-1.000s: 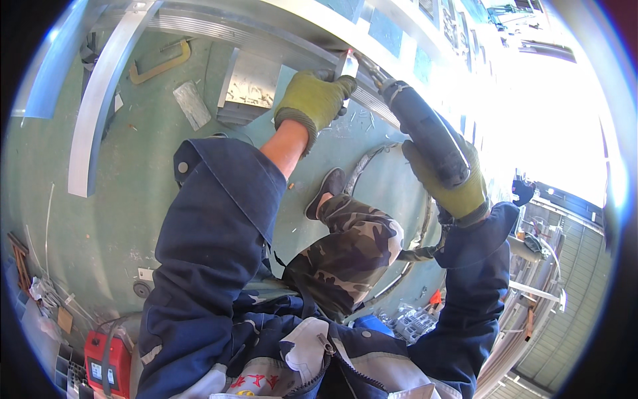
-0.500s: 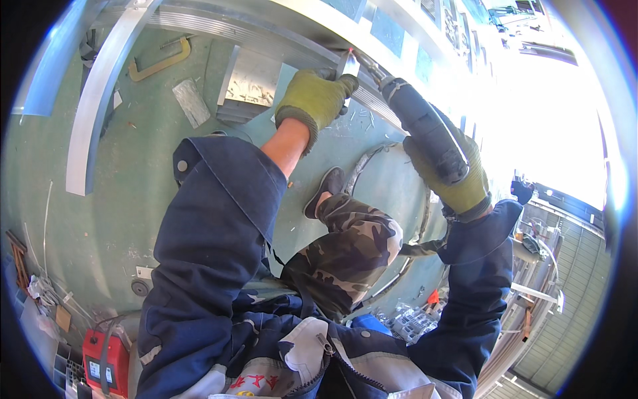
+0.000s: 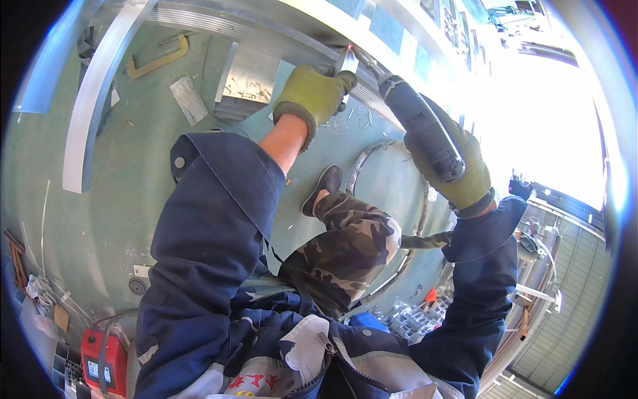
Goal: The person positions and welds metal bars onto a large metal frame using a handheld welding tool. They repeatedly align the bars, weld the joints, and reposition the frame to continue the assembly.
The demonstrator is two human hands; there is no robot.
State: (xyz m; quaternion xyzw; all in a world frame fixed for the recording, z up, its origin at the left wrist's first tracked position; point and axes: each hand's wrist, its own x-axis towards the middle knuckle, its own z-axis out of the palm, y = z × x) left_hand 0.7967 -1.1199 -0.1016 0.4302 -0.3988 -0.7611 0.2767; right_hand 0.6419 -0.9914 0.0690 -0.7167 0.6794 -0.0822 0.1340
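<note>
- Your two gloved hands are apart from each other, both raised to a metal frame along the top of the view.
- Your left hand [image 3: 312, 94], in a yellow-green glove, is closed around a short metal piece [image 3: 346, 64], holding it up against the ribbed aluminium rail [image 3: 226, 25]. A small red spot shows at the piece's upper end.
- Your right hand [image 3: 460, 169], gloved alike, is wrapped around a dark cylindrical power tool [image 3: 419, 120]. The tool slants up and to the left, its narrow tip at the upper end of the piece; whether the two touch, you cannot tell from this view.
- Left of your left hand, a metal box [image 3: 249, 73] has small loose fasteners on its top face. Near it on the green floor [image 3: 126, 226] lie a flat silvery piece [image 3: 189, 100] and a yellow C-clamp [image 3: 159, 63].
- Farther left, a long aluminium channel [image 3: 100, 100] juts toward you.
- Below your hands are your leg in camouflage trousers [image 3: 352, 246] and a dark shoe [image 3: 325, 188], with a curved hose [image 3: 364, 159] beside it.
- At lower left stands a red case [image 3: 109, 356].
</note>
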